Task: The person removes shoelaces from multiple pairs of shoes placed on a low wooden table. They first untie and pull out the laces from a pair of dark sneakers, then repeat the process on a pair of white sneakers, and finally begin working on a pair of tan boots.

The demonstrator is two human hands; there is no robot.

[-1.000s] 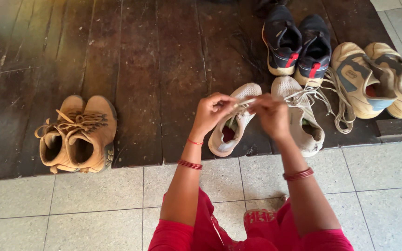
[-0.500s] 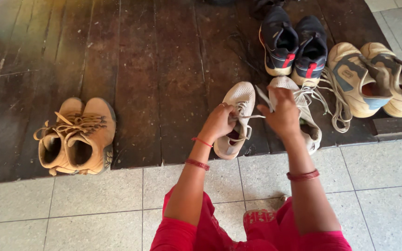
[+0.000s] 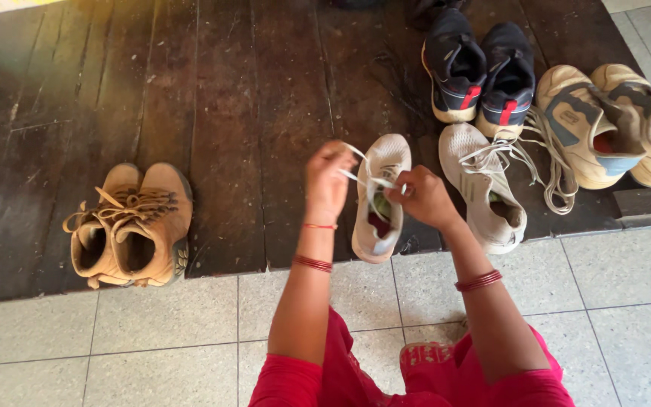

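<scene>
Lace is pinched in both hands: left hand clenched on one end held up, right hand gripping the other, crossing just above the white shoe. For a clean knot I'd keep both ends taut and even and cinch down toward the tongue. Shoe sits directly under and between the hands, its mate just right of the right hand.

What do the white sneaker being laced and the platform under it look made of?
White sneaker: looks like knit or mesh fabric, matte, with a fine woven texture; flat white lace likely woven textile. Platform: dark wooden planks, worn and dull, with visible grain, seams and scuffs.
</scene>
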